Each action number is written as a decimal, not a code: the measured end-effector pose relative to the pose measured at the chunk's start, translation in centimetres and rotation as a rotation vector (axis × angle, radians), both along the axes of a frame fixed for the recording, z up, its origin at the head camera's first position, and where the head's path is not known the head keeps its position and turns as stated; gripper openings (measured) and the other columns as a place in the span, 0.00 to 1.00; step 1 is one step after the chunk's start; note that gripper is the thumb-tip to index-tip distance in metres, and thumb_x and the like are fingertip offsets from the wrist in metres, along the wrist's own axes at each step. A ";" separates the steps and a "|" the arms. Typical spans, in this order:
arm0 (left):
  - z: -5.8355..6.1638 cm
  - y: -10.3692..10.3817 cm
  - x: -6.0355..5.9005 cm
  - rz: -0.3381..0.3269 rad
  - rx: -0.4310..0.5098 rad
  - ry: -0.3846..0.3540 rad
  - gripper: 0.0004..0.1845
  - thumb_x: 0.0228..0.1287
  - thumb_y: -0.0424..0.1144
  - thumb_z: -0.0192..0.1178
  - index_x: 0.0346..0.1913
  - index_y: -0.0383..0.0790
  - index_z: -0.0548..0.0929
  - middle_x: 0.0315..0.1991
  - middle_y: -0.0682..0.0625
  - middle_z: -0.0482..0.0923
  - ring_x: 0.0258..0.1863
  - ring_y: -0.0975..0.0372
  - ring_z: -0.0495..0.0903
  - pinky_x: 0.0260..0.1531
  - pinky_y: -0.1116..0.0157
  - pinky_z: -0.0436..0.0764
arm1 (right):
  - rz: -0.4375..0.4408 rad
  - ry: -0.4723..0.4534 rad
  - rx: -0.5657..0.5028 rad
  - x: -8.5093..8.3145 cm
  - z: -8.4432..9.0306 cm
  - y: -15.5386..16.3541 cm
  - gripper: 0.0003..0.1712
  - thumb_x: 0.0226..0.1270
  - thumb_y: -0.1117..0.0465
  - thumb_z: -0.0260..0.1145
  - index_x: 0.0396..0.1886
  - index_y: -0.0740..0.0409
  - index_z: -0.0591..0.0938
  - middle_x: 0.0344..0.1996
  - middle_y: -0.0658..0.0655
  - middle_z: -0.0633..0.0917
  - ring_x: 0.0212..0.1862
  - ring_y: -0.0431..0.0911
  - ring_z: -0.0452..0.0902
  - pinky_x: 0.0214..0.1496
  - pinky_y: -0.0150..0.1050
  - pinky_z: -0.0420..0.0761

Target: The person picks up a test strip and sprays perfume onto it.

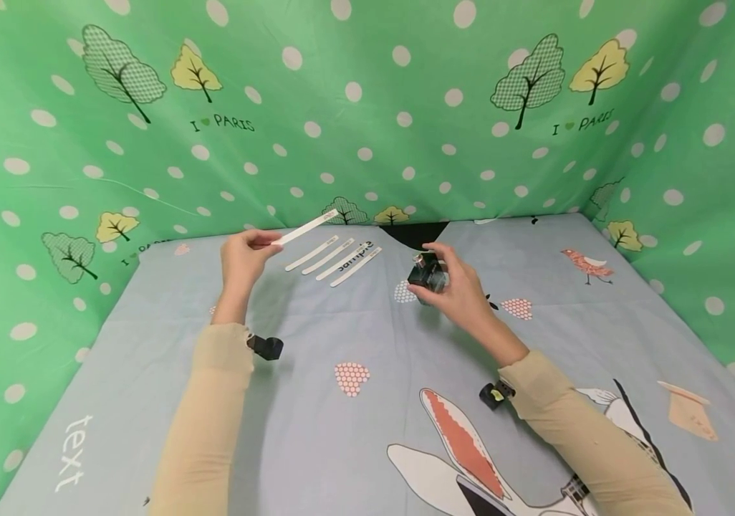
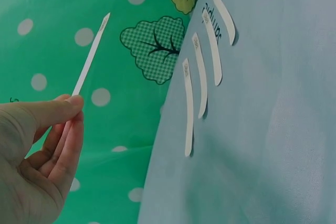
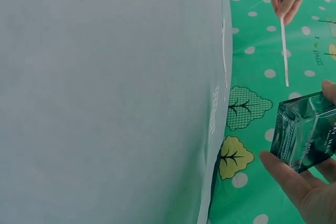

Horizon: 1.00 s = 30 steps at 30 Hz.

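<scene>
Between thumb and fingertips, my left hand (image 1: pixel 245 264) pinches one end of a white paper scent strip (image 1: pixel 308 228), whose other end points up and to the right above the cloth. In the left wrist view, the strip (image 2: pixel 90 56) shows small print near its pointed tip. A dark, clear-walled glass perfume bottle (image 1: pixel 427 274) is gripped by my right hand (image 1: pixel 464 292), off the table, with its metallic spray nozzle showing in the head view. Fingers and thumb hold the bottle (image 3: pixel 304 129) by its sides. Strip and bottle are apart.
Several more white paper strips (image 1: pixel 356 267) lie side by side, slanted, on the grey printed tablecloth (image 1: pixel 316 330) between the hands. A green dotted curtain (image 1: pixel 367 129) rises behind the table and along both sides. Each wrist wears a black camera (image 1: pixel 267 348).
</scene>
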State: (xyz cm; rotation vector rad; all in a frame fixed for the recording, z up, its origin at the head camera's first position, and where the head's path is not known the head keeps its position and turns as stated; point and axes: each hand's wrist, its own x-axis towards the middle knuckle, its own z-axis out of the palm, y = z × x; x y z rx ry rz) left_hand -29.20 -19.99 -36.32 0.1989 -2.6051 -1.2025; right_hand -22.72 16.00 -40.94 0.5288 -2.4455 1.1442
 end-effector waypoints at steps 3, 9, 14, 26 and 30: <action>-0.1 -0.2 -0.2 0.005 0.006 -0.014 0.13 0.63 0.39 0.69 0.50 0.41 0.88 0.46 0.41 0.87 0.40 0.60 0.82 0.34 0.74 0.75 | -0.009 -0.014 0.001 -0.1 0.0 0.0 0.42 0.54 0.57 0.79 0.68 0.55 0.70 0.52 0.65 0.83 0.41 0.54 0.81 0.32 0.41 0.78; -0.6 -0.6 -0.7 0.025 0.005 -0.037 0.14 0.63 0.40 0.69 0.50 0.42 0.88 0.47 0.41 0.87 0.41 0.59 0.82 0.34 0.73 0.75 | -0.014 -0.044 -0.015 -0.1 0.1 0.1 0.42 0.54 0.57 0.80 0.67 0.54 0.71 0.51 0.63 0.84 0.48 0.55 0.82 0.29 0.38 0.78; -1.0 -1.0 -1.1 0.037 -0.001 -0.052 0.14 0.64 0.40 0.69 0.51 0.42 0.88 0.47 0.41 0.87 0.43 0.57 0.82 0.35 0.72 0.75 | -0.014 -0.050 -0.020 -0.1 0.1 0.1 0.42 0.53 0.58 0.80 0.67 0.55 0.71 0.51 0.65 0.84 0.51 0.58 0.82 0.42 0.50 0.85; -2.0 -1.6 -1.7 0.044 -0.016 -0.055 0.13 0.62 0.37 0.69 0.50 0.40 0.88 0.47 0.41 0.88 0.34 0.68 0.78 0.32 0.76 0.74 | 0.010 -0.097 -0.030 -0.3 0.3 0.4 0.40 0.53 0.60 0.80 0.66 0.55 0.71 0.56 0.64 0.81 0.56 0.60 0.81 0.59 0.58 0.80; -2.4 -2.1 -2.0 0.045 -0.014 -0.076 0.15 0.62 0.37 0.69 0.51 0.40 0.88 0.48 0.40 0.87 0.29 0.75 0.74 0.32 0.77 0.73 | 0.023 -0.099 -0.033 -0.3 0.3 0.5 0.41 0.54 0.60 0.79 0.66 0.56 0.71 0.59 0.64 0.80 0.59 0.61 0.80 0.64 0.59 0.77</action>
